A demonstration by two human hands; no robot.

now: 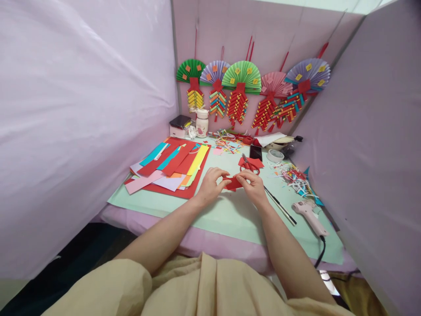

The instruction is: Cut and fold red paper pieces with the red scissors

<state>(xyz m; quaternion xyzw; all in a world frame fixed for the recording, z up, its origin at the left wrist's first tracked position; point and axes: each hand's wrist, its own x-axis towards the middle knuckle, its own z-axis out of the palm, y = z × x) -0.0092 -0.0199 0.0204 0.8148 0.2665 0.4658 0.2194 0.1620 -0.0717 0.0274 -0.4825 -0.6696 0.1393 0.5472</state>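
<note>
Between my two hands is a small piece of red paper [233, 183], held just above the green table mat. My left hand [212, 184] pinches its left end between thumb and fingers. At the right end, my right hand [251, 184] grips it the same way. Red-handled scissors [250, 165] lie just beyond my right hand, partly over other red paper [257, 163]. A thin dark stick or pen [280, 205] rests on the mat to the right of that hand. Part of the held paper is hidden by my fingers.
Coloured paper sheets [177, 166] are piled at left. A glue gun [311, 217] with a black cord lies at right, near paper scraps [297, 177] and a tape roll [275, 155]. A phone [255, 152] and white bottle [201, 123] stand farther back, below hanging paper fans [241, 77].
</note>
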